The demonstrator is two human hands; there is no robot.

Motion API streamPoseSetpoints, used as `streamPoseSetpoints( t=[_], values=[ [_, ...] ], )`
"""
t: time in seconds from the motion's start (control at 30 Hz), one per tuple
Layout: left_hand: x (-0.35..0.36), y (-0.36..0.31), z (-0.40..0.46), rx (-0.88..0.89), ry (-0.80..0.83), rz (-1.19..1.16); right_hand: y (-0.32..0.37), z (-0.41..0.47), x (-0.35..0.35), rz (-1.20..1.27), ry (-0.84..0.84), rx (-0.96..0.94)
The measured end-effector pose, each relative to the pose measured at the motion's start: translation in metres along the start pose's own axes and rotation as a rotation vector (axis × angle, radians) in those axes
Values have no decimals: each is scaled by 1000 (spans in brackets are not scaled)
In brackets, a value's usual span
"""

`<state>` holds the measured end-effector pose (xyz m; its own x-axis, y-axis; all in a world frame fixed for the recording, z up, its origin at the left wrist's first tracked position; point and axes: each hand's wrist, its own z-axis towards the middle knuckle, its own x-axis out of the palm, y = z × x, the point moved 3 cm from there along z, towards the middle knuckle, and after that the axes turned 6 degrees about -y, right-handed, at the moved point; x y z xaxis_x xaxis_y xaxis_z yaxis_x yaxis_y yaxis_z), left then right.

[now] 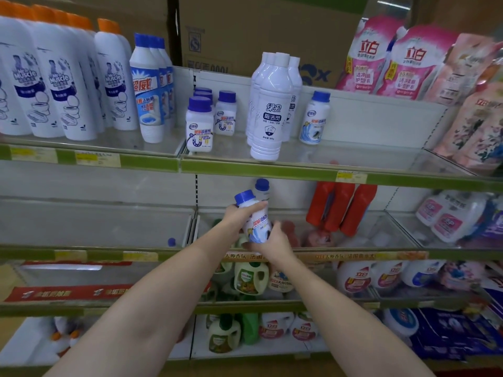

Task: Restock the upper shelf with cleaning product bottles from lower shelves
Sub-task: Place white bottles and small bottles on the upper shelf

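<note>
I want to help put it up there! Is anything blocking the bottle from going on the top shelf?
Only the green shelf edge overhead, so the blue-capped bottle in both hands must come out and around it. Bare shelf shows beside the matching bottle.

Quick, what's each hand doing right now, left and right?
Left hand: grips the upper part of the blue-capped bottle.
Right hand: holds the same bottle near its base.
</note>
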<state>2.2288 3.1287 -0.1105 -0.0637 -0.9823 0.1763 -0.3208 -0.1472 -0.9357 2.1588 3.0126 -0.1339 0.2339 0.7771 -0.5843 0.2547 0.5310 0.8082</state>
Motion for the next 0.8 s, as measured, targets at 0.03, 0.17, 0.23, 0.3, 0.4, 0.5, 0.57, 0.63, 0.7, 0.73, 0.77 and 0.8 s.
streamPoseSetpoints(
  t=[0.03, 0.17, 0.23, 0.3, 0.4, 0.5, 0.57, 0.63, 0.7, 0.73, 0.77, 0.8],
  values=[
    [-1, 0, 0, 21, -13, 15, 0, 0, -3, 59, 58, 22],
    [-1, -3, -4, 69, 54, -15, 4, -2, -22, 93, 245, 5],
    [-1, -5, -7, 75, 51, -62, 5, -1, -25, 109, 259, -22],
    [0, -8, -10, 84, 56, -73, 5, 2, -24, 134, 234, -30],
    [5, -13, -16, 102, 54, -37, 5, 1, -23, 161, 219, -41],
    [11, -23, -25, 165, 56, 14, 5, 0, -28, 194, 225, -56],
    [19, -29, -29, 256, 75, 100, 7, -1, -34, 183, 264, -66],
    [29, -38, -33, 361, 82, 185, 8, -1, -43, 214, 304, -51],
    [40, -48, -36, 435, 78, 209, 11, 1, -55, 372, 346, -28],
    [46, -54, -38, 462, 79, 206, 13, 3, -62, 460, 353, -17],
    [51, -61, -41, 492, 80, 198, 16, 5, -71, 538, 351, -9],
    [57, -69, -42, 521, 79, 193, 20, 6, -81, 602, 336, -14]
  ],
)
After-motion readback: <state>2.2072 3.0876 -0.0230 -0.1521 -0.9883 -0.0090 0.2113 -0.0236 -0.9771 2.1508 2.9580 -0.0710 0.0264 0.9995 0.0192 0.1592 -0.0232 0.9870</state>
